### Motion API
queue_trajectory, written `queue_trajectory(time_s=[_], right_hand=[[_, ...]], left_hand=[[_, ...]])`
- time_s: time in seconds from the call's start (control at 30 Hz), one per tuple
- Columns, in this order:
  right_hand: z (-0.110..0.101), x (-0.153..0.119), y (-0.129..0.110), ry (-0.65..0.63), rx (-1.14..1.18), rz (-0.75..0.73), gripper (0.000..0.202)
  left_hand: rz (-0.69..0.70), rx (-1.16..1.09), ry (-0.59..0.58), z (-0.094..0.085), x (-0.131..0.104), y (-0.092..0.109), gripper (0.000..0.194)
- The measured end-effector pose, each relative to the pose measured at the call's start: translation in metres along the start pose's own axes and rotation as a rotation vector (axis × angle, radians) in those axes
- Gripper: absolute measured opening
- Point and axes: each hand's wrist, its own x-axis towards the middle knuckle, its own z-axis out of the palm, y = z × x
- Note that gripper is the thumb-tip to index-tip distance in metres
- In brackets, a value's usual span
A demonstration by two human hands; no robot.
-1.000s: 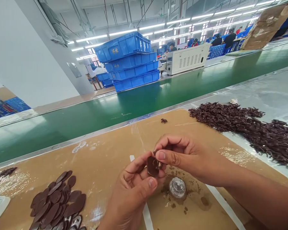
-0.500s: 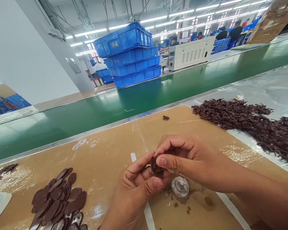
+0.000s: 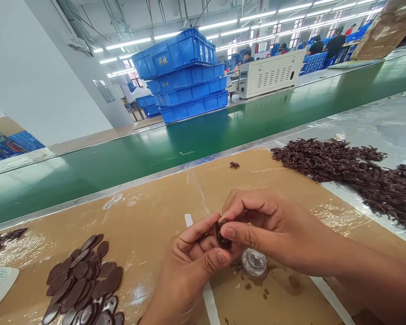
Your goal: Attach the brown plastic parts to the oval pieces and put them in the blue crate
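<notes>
My left hand pinches a small dark brown oval piece between thumb and fingers above a brown cardboard sheet. My right hand meets it from the right, thumb and forefinger pressed on the same piece's upper edge; whatever it holds there is hidden. Just below the hands a small clear round dish sits on a stained patch of the cardboard. A heap of the same brown ovals lies at the lower left.
A long pile of small dark brown bits covers the grey table at right; one stray clump lies on the cardboard. A green conveyor belt runs behind. Stacked blue crates, a white machine and people stand beyond.
Both hands stayed together on the oval piece, which has turned from nearly face-on to more edge-on. The view has shifted slightly.
</notes>
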Motion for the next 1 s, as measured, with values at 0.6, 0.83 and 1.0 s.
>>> queue_trajectory(time_s=[0.6, 0.83, 1.0], right_hand=[[0.02, -0.002, -0.004, -0.053, 0.272, 0.197, 0.035], [0.021, -0.003, -0.006, -0.058, 0.233, 0.053, 0.03], [0.02, -0.004, -0.009, -0.032, 0.167, 0.0, 0.029]], left_hand=[[0.148, 0.058, 0.203, 0.009, 0.001, -0.004, 0.016], [0.211, 0.053, 0.211, 0.009, -0.002, -0.006, 0.028], [0.223, 0.051, 0.224, 0.01, -0.002, -0.008, 0.033]])
